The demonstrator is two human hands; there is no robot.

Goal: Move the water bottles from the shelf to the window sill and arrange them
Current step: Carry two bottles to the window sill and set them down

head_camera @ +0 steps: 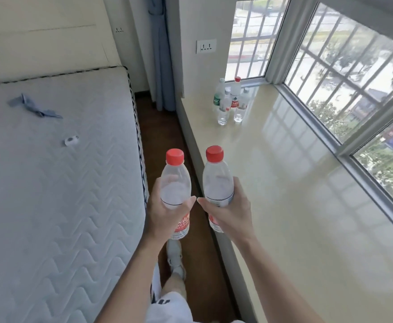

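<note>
My left hand (165,213) grips a clear water bottle with a red cap and red label (175,180), held upright over the floor gap. My right hand (230,210) grips a second red-capped bottle (217,176), also upright, at the near edge of the window sill (295,183). Several water bottles (230,101) stand in a cluster at the far end of the cream sill, near the wall. The shelf is out of view.
A bare white mattress (62,183) fills the left side, with a blue cloth (35,108) and a small white object (71,140) on it. A narrow strip of brown floor (165,136) runs between bed and sill. The barred window (353,78) bounds the sill on the right.
</note>
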